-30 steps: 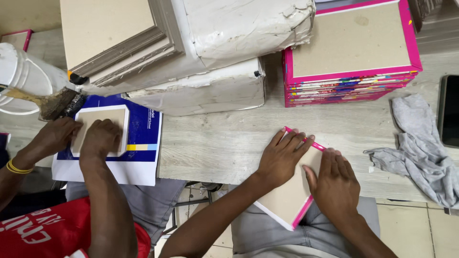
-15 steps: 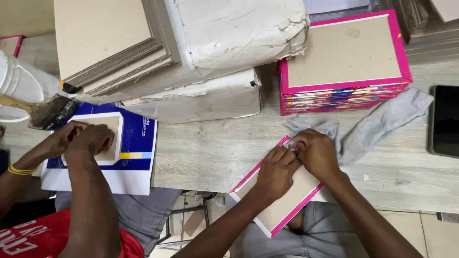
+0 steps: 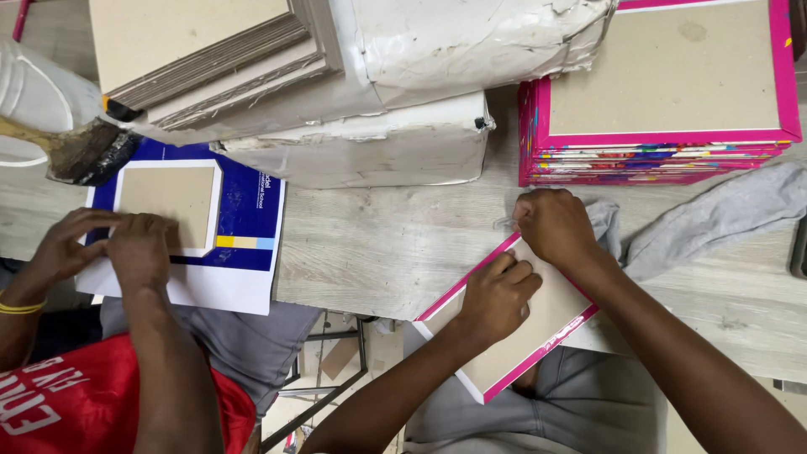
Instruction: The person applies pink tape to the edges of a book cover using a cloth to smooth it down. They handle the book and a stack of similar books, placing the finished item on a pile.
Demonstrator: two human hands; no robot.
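— At the table edge, what do the hands do?
— Left hand (image 3: 498, 300) presses flat on the pink-edged board (image 3: 551, 315). Right hand (image 3: 553, 225) curls over its corner, hiding it; grip unclear.

Free room: bare table (image 3: 378, 244) between the two workers.
Behind: wrapped bundles (image 3: 370, 147) and pink stack (image 3: 664, 151) close the way.
Right: grey cloth (image 3: 714, 223).
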